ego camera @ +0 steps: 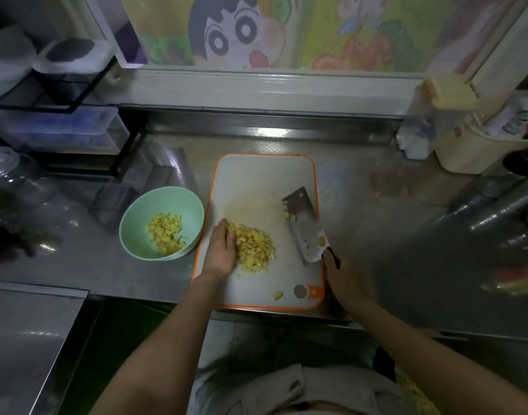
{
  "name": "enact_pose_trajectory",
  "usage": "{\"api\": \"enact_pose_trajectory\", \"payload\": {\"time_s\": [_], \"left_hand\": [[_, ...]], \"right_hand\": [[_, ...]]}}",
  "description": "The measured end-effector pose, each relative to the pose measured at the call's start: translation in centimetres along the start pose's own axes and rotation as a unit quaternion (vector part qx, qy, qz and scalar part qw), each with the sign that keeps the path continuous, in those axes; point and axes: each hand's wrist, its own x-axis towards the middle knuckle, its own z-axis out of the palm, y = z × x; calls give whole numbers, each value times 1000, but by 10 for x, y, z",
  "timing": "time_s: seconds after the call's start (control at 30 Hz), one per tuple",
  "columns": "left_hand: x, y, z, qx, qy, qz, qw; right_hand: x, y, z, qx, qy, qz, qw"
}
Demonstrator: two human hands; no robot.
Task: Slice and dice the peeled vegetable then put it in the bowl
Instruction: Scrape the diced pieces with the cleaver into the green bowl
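Observation:
A pile of yellow diced vegetable [254, 248] lies on the white, orange-rimmed cutting board [256, 181]. My left hand [221, 250] rests against the pile's left side with fingers straight. My right hand [342, 277] grips the black handle of a cleaver [304, 226], whose blade stands on the board to the right of the pile, with a few bits stuck to it. A mint green bowl [137, 223] to the left of the board holds more yellow dice [166, 234]. One stray piece [278, 295] lies near the board's front edge.
The board sits on a steel counter [376, 235]. A black wire rack with plastic boxes [62, 127] stands at the back left. Cream containers [454, 130] stand at the back right. Steel ducting [496, 211] lies at the right.

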Motion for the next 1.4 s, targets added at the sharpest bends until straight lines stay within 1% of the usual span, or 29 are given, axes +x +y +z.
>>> {"api": "enact_pose_trajectory", "payload": {"time_s": [0.13, 0.27, 0.4, 0.67, 0.9, 1.2, 1.4], "left_hand": [[-5, 5, 10, -49, 24, 6, 999], [-13, 13, 22, -86, 56, 2, 995], [-16, 25, 35, -126, 77, -12, 989], [-7, 38, 41, -137, 60, -9, 989], [-5, 55, 43, -136, 81, 16, 987], [4, 82, 36, -130, 116, 63, 983], [15, 93, 14, -139, 157, 76, 975]], "right_hand": [[-5, 22, 19, 17, -45, 31, 998], [-10, 18, 30, -21, -45, 4, 999], [-18, 13, 50, -10, -51, 13, 999], [-21, 2, 70, -59, -63, 35, 996], [-16, -13, 65, -15, -70, 40, 997], [-20, -43, 49, 109, -79, 60, 989], [-21, -69, 49, 123, -93, 39, 987]]}}
